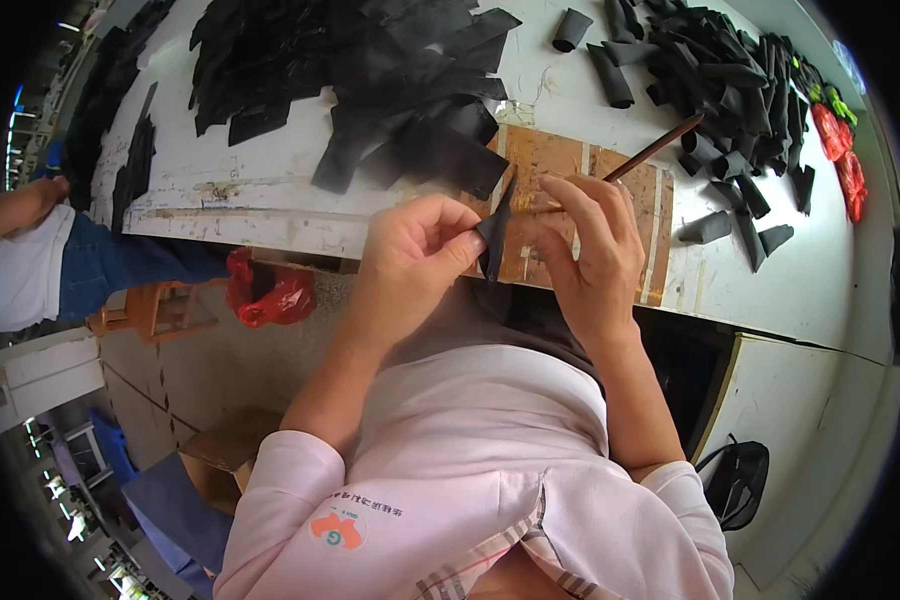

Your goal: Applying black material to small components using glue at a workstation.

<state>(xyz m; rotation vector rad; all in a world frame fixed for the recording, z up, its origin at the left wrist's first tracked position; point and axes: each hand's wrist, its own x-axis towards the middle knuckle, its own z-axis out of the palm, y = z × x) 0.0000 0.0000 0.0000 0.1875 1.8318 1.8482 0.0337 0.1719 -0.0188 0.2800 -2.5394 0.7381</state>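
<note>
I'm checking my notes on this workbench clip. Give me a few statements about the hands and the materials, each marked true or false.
1. The left hand pinches a black piece. True.
2. The right hand holds a pair of scissors. False: it holds a thin brown stick.
3. Rolled black cones lie at the right of the table. True.
4. The flat black strips are stacked on the floor. False: they are heaped on the table, upper left.
5. A red bag sits below the table edge. True.
</note>
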